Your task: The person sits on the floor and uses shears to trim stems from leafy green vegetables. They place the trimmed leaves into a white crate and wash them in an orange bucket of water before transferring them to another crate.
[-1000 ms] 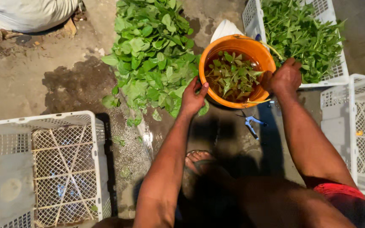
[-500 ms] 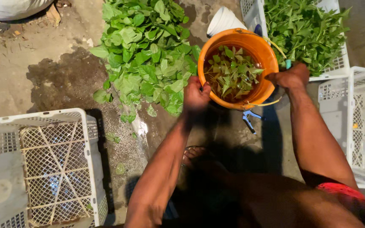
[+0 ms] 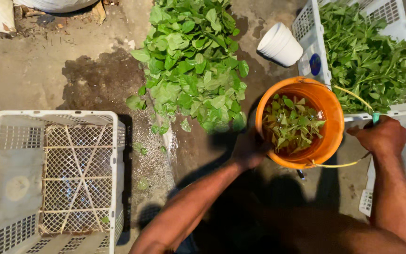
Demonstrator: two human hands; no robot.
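Orange plastic dominates the scene: a round bucket [image 3: 301,122], holding green leaves steeped in water, stands on a damp concrete floor [image 3: 48,70] between a person's two hands. The left hand [image 3: 247,149] presses against the bucket's near-left wall, though shadow hides whether its fingers clasp the rim or merely rest on it. The right hand [image 3: 382,136] is clenched around the green grip of the bucket's thin wire handle [image 3: 348,94], which arcs out from the rim on that side. Both bare forearms reach in from the lower edge of the view. Just left of the bucket lies a loose heap of broad green leaves [image 3: 191,66] spread directly on the wet floor, its nearest leaves almost touching the bucket's side. Behind the bucket, a stack of white cups [image 3: 280,44] lies tipped on its side. To the right, a white slatted crate [image 3: 308,42] is filled with narrower-leaved greens [image 3: 372,51], and the clenched right hand sits over its near edge. Well apart, at the lower left, an open white lattice crate [image 3: 55,178] rests on the floor with only a few leaf scraps inside. Pale sacks [image 3: 5,11] line the upper left corner.
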